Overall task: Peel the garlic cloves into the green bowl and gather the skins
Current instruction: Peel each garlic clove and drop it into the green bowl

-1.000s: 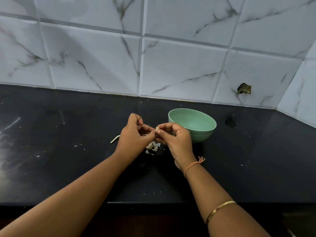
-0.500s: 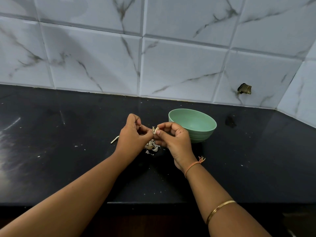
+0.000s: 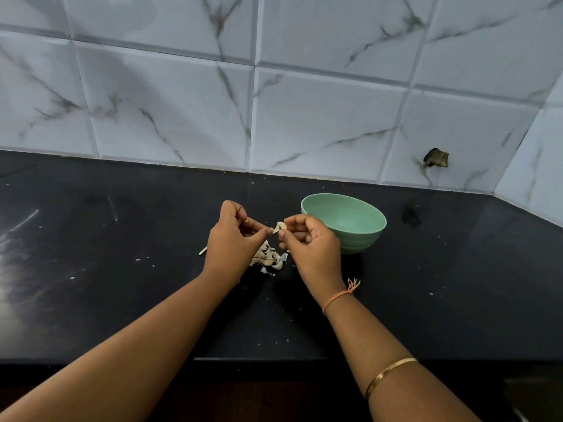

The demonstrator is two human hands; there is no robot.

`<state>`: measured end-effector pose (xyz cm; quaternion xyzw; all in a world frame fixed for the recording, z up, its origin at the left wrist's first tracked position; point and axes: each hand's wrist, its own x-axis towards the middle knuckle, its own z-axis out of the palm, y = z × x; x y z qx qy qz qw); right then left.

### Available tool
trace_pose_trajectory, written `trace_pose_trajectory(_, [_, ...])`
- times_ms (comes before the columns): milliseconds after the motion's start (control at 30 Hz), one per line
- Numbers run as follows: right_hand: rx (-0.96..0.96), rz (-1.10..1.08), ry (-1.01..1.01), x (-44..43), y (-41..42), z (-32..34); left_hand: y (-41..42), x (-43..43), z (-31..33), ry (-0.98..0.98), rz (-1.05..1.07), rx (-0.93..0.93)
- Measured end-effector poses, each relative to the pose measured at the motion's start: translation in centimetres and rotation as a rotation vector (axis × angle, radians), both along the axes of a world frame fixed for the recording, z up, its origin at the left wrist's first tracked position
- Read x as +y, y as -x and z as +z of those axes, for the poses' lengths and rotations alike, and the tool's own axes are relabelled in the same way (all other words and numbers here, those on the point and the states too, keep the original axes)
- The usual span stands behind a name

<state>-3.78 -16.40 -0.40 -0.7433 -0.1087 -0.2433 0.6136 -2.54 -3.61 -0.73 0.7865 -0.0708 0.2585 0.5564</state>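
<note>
peeling under way, bowl looks bare

your right hand (image 3: 310,248) pinches a clove (image 3: 279,227) between thumb and forefinger, above the counter (image 3: 122,269) and just left of the bowl (image 3: 359,242). your left hand (image 3: 231,239) has curled fingers, its thumb and forefinger nipping the clove's loose skin. the clove is pale, with papery skin flaring off one side. skins (image 3: 269,257) lie heaped below your hands, not gathered. no peeled cloves show in the bowl, so most of the job looks left.
</note>
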Motion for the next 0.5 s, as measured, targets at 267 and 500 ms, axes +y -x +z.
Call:
trace_pose_trajectory(267, [-0.458,-0.404,0.469,-0.7,-0.7,2.7,-0.5,0.3,-0.3,0.037,-0.023,0.043])
trace_pose_trajectory(500, [-0.055,-0.533,0.642,-3.5,-2.4,4.9,-0.7,0.3,-0.3,0.054,-0.007,0.043])
